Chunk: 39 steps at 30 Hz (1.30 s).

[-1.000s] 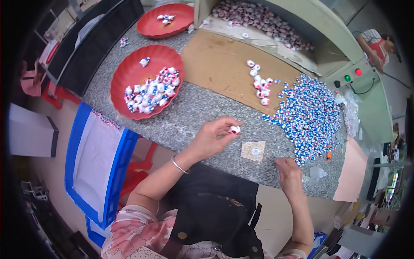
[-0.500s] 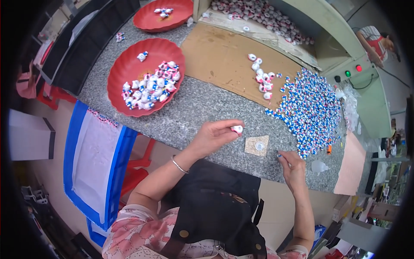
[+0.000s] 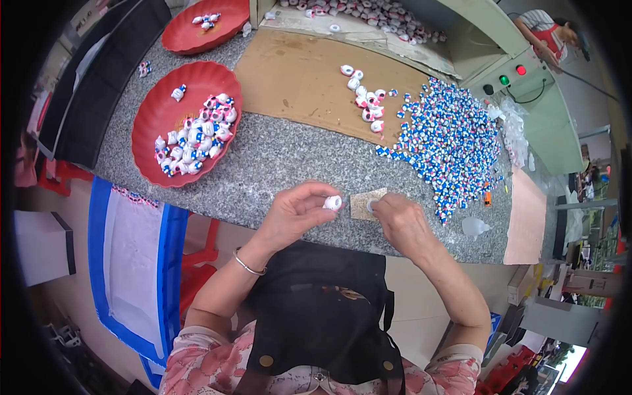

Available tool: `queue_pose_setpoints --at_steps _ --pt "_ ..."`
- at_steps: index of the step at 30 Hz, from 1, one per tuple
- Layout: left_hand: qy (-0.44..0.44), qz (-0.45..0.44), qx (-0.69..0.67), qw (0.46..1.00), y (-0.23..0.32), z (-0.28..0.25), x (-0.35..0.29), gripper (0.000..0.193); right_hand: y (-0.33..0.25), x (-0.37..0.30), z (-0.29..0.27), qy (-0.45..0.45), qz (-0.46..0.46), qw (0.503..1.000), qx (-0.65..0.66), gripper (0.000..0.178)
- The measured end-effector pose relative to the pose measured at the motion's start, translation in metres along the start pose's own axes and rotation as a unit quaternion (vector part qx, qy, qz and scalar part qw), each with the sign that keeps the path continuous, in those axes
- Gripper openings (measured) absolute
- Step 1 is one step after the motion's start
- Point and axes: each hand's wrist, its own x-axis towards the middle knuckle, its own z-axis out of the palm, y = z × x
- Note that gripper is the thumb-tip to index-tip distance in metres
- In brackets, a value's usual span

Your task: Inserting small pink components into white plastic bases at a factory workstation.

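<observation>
Between the thumb and fingers of my left hand (image 3: 296,212) is a small white figurine head (image 3: 333,203) with pink on it. My right hand (image 3: 405,225) has its fingertips pinched together at a small round clear dish (image 3: 372,205) on a speckled tan square pad (image 3: 359,208). Whatever those fingertips hold, if anything, is hidden. Further right lies a large heap of small blue-and-white figurine bodies (image 3: 454,145). Several loose white-and-pink heads (image 3: 368,99) lie on the cardboard sheet (image 3: 296,85). Assembled figurines (image 3: 191,150) fill part of the red scalloped bowl (image 3: 148,125) at left.
A second red bowl (image 3: 178,34) stands behind. Many heads lie inside a pale green box (image 3: 480,49) with button lights. Right of the heap are a clear squeeze bottle (image 3: 474,226), plastic bags (image 3: 517,125) and a pink sheet (image 3: 526,217). A blue-rimmed tray (image 3: 99,263) stands below the counter's left.
My right hand has moved left from the bare counter to the dish on the pad. My left hand still holds the head. The whole view has shifted, so the counter sits further left.
</observation>
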Motion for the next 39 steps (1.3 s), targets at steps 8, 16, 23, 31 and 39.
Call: queue_pose_setpoints --at_steps 8,16,23,31,39 --pt "0.015 0.008 0.114 0.993 -0.009 0.018 0.003 0.034 0.001 -0.004 0.01 0.048 0.027 0.998 0.035 0.009" --pt "0.04 0.093 0.271 0.957 -0.023 0.035 0.014 0.031 -0.008 -0.013 0.006 0.087 0.179 0.962 0.187 0.008" --pt "-0.006 0.162 0.343 0.925 -0.031 0.041 0.015 0.032 -0.018 -0.027 0.011 0.09 0.332 0.752 0.562 0.011" --pt "-0.173 -0.081 0.132 0.973 0.0 0.036 0.023 0.029 -0.025 -0.027 -0.011 0.087 0.131 0.917 0.367 0.007" --pt "-0.154 -0.093 0.115 0.977 -0.007 0.033 0.007 0.027 -0.038 -0.03 -0.009 0.076 0.13 0.929 0.338 0.008"
